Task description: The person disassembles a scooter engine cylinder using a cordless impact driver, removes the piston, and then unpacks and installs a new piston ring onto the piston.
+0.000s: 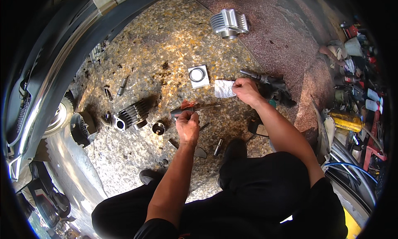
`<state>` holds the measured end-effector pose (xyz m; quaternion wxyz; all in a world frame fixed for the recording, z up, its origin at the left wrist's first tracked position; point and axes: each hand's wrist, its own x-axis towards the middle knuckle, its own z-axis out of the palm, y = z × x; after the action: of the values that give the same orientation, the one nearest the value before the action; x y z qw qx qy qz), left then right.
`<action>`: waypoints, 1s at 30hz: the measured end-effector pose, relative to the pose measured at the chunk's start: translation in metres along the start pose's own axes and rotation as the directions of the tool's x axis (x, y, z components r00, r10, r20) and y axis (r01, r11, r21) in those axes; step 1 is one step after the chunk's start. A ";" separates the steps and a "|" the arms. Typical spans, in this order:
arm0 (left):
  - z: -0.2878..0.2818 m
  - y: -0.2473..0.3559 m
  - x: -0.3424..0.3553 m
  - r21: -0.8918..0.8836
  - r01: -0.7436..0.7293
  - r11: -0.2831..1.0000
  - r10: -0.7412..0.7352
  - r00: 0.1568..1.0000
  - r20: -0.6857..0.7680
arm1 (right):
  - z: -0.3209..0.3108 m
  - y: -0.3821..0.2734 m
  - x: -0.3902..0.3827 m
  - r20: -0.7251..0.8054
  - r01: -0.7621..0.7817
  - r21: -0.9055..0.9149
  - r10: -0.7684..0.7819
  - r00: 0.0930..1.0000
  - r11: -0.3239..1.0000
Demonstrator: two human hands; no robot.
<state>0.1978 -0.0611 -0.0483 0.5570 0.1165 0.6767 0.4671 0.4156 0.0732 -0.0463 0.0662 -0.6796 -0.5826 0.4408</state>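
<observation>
My right hand (246, 91) pinches the edge of a crumpled white paper or thin packet (223, 89). My left hand (188, 127) is closed, fingertips together, over the handle of a screwdriver (203, 108). Whether those fingers grip anything is hidden. Just beyond both hands lies a white square (193, 84) with dark thin rings, like piston rings, on it. A piston (158, 128) stands left of my left hand, beside a dark finned engine cylinder (134, 114). Some reddish scrap (188, 103) lies by the screwdriver.
A silver engine cylinder (229, 24) stands at the far side. Dark cloth or gloves (278, 91) lie right of my right hand. Metal pins (218, 147) and small parts dot the stone floor. Vehicle bodywork (74, 35) borders the left; cluttered tools and a yellow object (345, 121) line the right.
</observation>
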 end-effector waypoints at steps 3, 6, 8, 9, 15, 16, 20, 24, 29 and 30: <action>0.009 0.007 -0.005 -0.074 0.012 0.997 -0.010 1.000 0.023 | -0.003 0.008 0.002 -0.168 0.011 -0.148 -0.036 0.985 0.989; 0.011 0.010 -0.005 -0.111 0.012 0.994 -0.005 0.998 0.066 | -0.001 0.007 0.004 -0.121 -0.006 -0.206 -0.019 0.992 0.979; 0.009 0.009 -0.003 -0.113 0.042 0.993 -0.031 0.995 0.094 | 0.004 0.003 0.005 -0.044 -0.005 -0.220 -0.004 0.999 0.976; 0.008 0.008 -0.003 -0.122 0.009 0.992 0.005 0.994 0.110 | 0.007 0.001 0.006 -0.013 0.009 -0.220 -0.012 1.000 0.976; 0.008 0.003 0.001 -0.162 0.008 0.987 0.006 0.997 0.083 | 0.007 -0.010 0.008 -0.075 -0.051 -0.323 0.028 0.997 0.945; 0.010 0.004 0.002 -0.184 0.005 0.983 0.011 0.996 0.085 | 0.004 -0.013 0.006 -0.032 -0.037 -0.288 0.029 0.999 0.957; 0.021 0.011 0.000 -0.205 0.073 0.976 -0.052 0.993 0.109 | 0.002 -0.028 -0.010 0.182 0.054 -0.144 -0.027 0.983 0.988; 0.032 0.017 -0.002 -0.188 0.079 0.979 -0.046 0.983 0.176 | 0.016 -0.041 -0.030 0.370 0.158 0.147 -0.202 0.907 0.976; 0.035 0.018 -0.002 -0.128 0.045 0.991 -0.017 0.978 0.210 | 0.022 -0.043 -0.035 0.509 0.053 0.296 -0.205 0.836 0.954; 0.034 0.018 -0.002 -0.119 0.034 0.992 -0.009 0.979 0.205 | 0.021 -0.043 -0.036 0.508 0.017 0.307 -0.180 0.842 0.951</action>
<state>0.2217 -0.0355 -0.0313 0.6345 0.1220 0.5875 0.4872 0.3730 0.0473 -0.0143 0.0247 -0.4828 -0.5413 0.6879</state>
